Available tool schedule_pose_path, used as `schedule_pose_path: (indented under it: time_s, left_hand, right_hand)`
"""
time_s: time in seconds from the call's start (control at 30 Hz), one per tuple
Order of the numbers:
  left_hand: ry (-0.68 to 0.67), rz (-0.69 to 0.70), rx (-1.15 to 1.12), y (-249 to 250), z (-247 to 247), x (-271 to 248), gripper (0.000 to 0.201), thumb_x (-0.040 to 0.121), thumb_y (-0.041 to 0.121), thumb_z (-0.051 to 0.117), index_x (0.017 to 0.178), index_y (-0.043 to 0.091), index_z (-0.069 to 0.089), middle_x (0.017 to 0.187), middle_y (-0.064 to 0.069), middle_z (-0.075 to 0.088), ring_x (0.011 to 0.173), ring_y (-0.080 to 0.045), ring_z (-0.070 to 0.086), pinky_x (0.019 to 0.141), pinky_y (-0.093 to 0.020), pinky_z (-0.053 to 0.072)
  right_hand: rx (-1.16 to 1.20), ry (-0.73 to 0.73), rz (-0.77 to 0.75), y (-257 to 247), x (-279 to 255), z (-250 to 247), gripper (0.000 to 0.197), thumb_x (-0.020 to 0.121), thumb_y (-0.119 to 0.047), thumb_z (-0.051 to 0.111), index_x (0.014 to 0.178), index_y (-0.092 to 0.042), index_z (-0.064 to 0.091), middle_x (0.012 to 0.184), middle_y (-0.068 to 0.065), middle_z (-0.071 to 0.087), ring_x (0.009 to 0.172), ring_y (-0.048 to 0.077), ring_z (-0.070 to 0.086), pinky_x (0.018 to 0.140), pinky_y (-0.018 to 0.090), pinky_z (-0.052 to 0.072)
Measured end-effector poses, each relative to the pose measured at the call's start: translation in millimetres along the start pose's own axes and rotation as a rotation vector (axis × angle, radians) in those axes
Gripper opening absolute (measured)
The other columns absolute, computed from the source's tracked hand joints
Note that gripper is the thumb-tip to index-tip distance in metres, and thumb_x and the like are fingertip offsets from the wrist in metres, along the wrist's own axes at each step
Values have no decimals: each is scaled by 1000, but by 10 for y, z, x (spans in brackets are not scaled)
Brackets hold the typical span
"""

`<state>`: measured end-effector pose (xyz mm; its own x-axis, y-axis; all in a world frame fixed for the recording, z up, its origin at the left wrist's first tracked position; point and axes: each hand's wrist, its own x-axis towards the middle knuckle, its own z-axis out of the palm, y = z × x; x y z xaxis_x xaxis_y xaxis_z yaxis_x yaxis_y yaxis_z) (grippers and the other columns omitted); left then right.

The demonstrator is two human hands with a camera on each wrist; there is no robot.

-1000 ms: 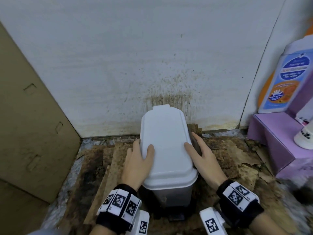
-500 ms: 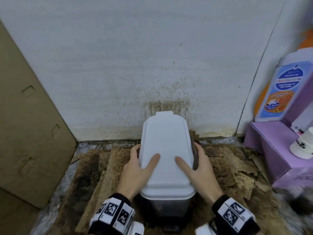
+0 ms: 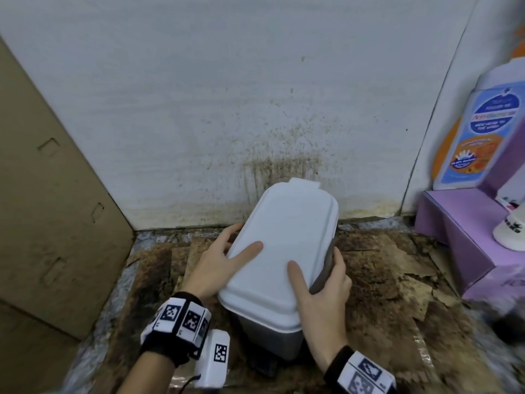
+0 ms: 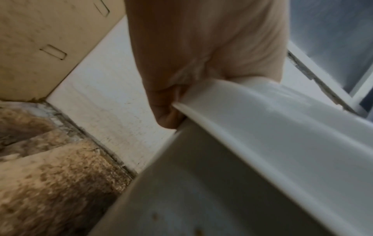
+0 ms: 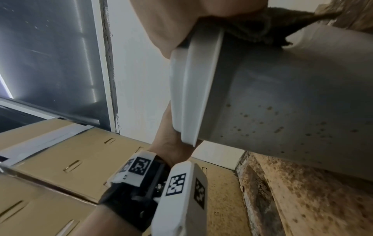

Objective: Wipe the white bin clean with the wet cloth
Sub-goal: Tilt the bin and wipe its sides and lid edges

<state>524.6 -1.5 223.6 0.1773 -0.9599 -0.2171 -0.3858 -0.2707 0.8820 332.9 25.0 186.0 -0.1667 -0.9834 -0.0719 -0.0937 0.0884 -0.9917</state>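
The white bin point(image 3: 284, 237) has a white lid and a grey, speckled body point(image 5: 282, 103). It sits tilted and skewed near the stained wall. My left hand point(image 3: 221, 260) grips its left side, thumb on the lid and fingers curled under the lid's rim point(image 4: 262, 127). From the other side my right hand point(image 3: 326, 297) grips it too, thumb on top. Under the right fingers a dark cloth point(image 5: 252, 27) is pressed against the bin's side. In the head view the cloth is mostly hidden.
A tall cardboard box point(image 3: 42, 194) stands at the left. At the right a purple box point(image 3: 460, 237) carries a blue-labelled bottle point(image 3: 483, 132) and a white container point(image 3: 511, 231). The floor is stained, peeling cardboard point(image 3: 383, 280). The white wall point(image 3: 255, 109) is spattered brown behind the bin.
Both thumbs have slid further onto the lid. The bin has swung askew, its near end toward the left, and it has tilted between my hands.
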Motion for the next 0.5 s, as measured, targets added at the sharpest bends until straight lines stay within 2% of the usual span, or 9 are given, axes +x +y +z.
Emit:
schedule_pose_path:
  time_s: [0.1, 0.17, 0.27, 0.33, 0.43, 0.5]
  left_hand:
    - [68, -63, -61, -27, 11, -20, 77, 78, 71, 72, 144, 40, 48, 122, 11, 64, 103, -11, 68, 85, -34, 58]
    - [104, -78, -55, -29, 29, -39, 76, 80, 71, 70, 143, 34, 49, 119, 13, 64, 102, -10, 67, 86, -34, 56]
    - [168, -89, 8, -57, 75, -63, 73, 84, 72, 63, 141, 29, 50, 117, 13, 64, 103, -11, 65, 91, -38, 54]
    - [214, -97, 66, -87, 117, -110, 76, 86, 76, 57, 144, 27, 47, 128, 5, 63, 112, -18, 63, 100, -45, 52]
    - [259, -96, 114, -102, 179, -219, 86, 87, 82, 46, 155, 31, 32, 148, -3, 49, 133, -27, 49, 112, -51, 41]
    - [276, -114, 132, -65, 220, -325, 89, 90, 78, 45, 160, 28, 22, 157, -8, 35, 143, -30, 37, 114, -46, 34]
  right_hand:
    - [10, -29, -11, 0, 19, 79, 97, 84, -52, 70, 158, -29, 10, 126, -18, 18, 125, 2, 19, 95, 26, 32]
    - [5, -28, -8, -17, 72, 88, 95, 86, -53, 67, 158, -31, 9, 126, -18, 16, 124, 0, 16, 97, 26, 29]
    - [19, -49, 0, -69, 241, 29, 90, 89, -55, 63, 158, -35, 9, 128, -19, 15, 130, 8, 22, 99, 32, 36]
    - [48, -81, 22, -83, 419, -25, 88, 91, -56, 60, 159, -38, 8, 130, -19, 15, 129, 15, 32, 98, 36, 43]
    - [71, -115, 33, -115, 713, -68, 88, 92, -58, 59, 159, -40, 6, 136, -18, 14, 134, 20, 33, 99, 38, 43]
    - [61, -129, 24, -149, 900, -72, 88, 92, -57, 59, 159, -40, 5, 147, -15, 13, 142, 23, 29, 100, 38, 41]
